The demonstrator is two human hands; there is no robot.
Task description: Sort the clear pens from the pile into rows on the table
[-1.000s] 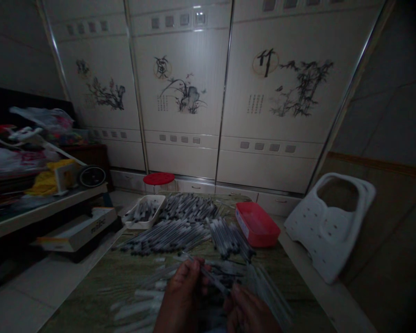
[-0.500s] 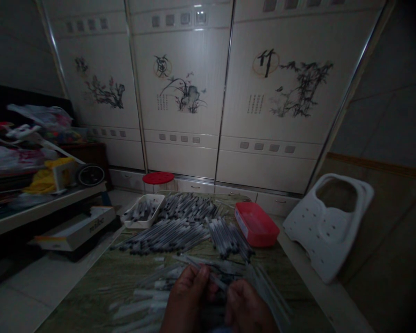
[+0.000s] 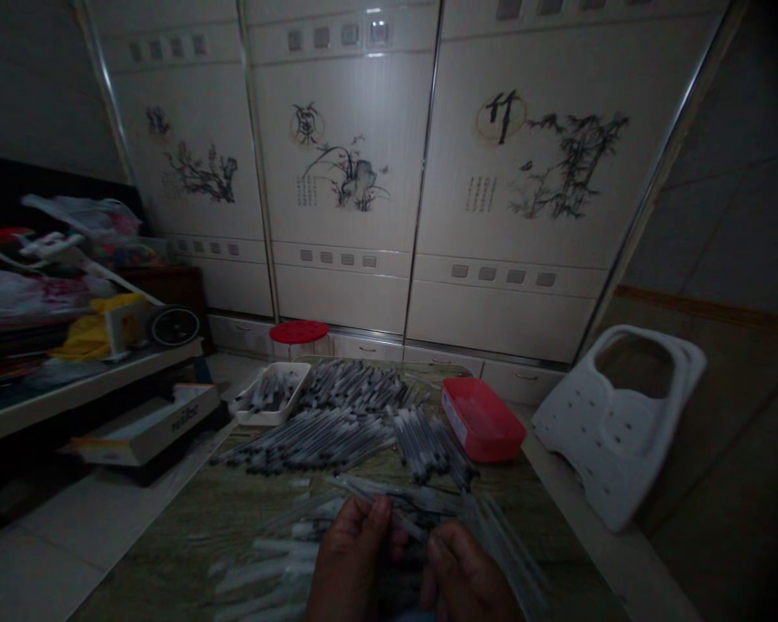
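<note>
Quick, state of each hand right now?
Left hand: closed, holding a thin pale tube.
Right hand: curled closed at the tube's near end; whether its grip holds the tube cannot be told.

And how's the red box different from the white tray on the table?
The red box is pinkish red; the white tray is pale. The white tray holds a heap of thin sticks, but no such heap shows in the red box. The red box sits by the right edge of the table, the white tray by the left. Both are open on top.
</note>
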